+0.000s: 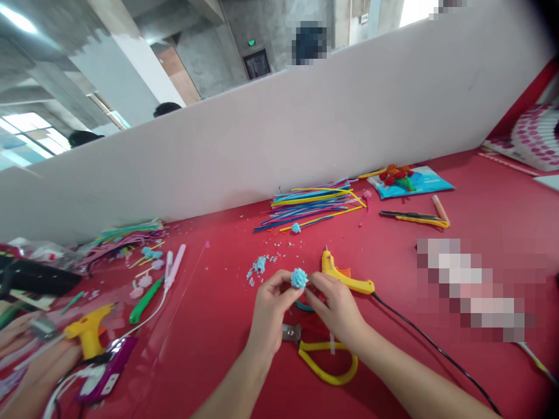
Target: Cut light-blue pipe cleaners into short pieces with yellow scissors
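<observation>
Both my hands meet over the red table and pinch a small fuzzy light-blue flower between their fingertips. My left hand grips it from the left, my right hand from the right. A yellow glue gun lies just behind my right hand, its black cord trailing to the right. Yellow-handled scissors lie under my wrists. Light-blue scraps are scattered behind my left hand.
A pile of coloured pipe cleaners lies near the white partition. A blue sheet with red and orange flowers sits at the back right. On the left another person's hand is beside a second yellow glue gun and more pipe cleaners.
</observation>
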A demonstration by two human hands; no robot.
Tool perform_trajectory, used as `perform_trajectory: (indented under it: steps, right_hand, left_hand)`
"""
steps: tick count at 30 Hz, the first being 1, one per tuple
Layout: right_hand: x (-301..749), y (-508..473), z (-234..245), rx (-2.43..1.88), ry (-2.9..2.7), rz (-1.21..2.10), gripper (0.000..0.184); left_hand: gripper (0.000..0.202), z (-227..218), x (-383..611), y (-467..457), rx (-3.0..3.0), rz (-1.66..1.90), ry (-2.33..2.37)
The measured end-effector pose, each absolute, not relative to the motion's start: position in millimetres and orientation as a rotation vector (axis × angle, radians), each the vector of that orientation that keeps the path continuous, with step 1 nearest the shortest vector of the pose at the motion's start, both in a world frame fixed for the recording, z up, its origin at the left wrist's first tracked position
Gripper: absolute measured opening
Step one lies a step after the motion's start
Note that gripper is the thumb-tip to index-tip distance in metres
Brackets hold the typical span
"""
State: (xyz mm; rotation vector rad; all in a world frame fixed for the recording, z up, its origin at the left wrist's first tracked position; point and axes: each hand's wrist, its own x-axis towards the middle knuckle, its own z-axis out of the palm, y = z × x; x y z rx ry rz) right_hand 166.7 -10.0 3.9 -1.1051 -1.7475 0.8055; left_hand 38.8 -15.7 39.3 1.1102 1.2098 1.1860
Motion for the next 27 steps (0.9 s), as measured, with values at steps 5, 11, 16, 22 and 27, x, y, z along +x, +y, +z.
perform_trajectory:
  steps: [5,11,16,22,27]
  right_hand:
    - [167.1,-9.0,0.5,-0.996,-1.666,0.917,0.010]
    - [159.0,-15.3,5.5,-0.883,-1.491,1.347,0.012]
    - [151.9,-14.1,11.1,-0.789,-1.252,1.639,0.018]
    - [160.0,-7.2,8.9,-1.048,-1.385,1.465,0.015]
    - [205.3,1.5,35.0,-1.365,-1.551,1.064,0.017]
  left_hand:
    - [0.004,39.1,39.9,-20.6,1.361,1.269,1.222]
    - [0.012,33.9,37.6,-16.6,1.002,1.297,1.097]
    - [0.024,28.5,36.1,-6.7,0.626,1.179,0.959]
    - [0.020,17.6,26.6,0.7,0.562,1.143,0.985]
    - [0.030,19.2,-15.1,11.8,0.905,1.188,1.202]
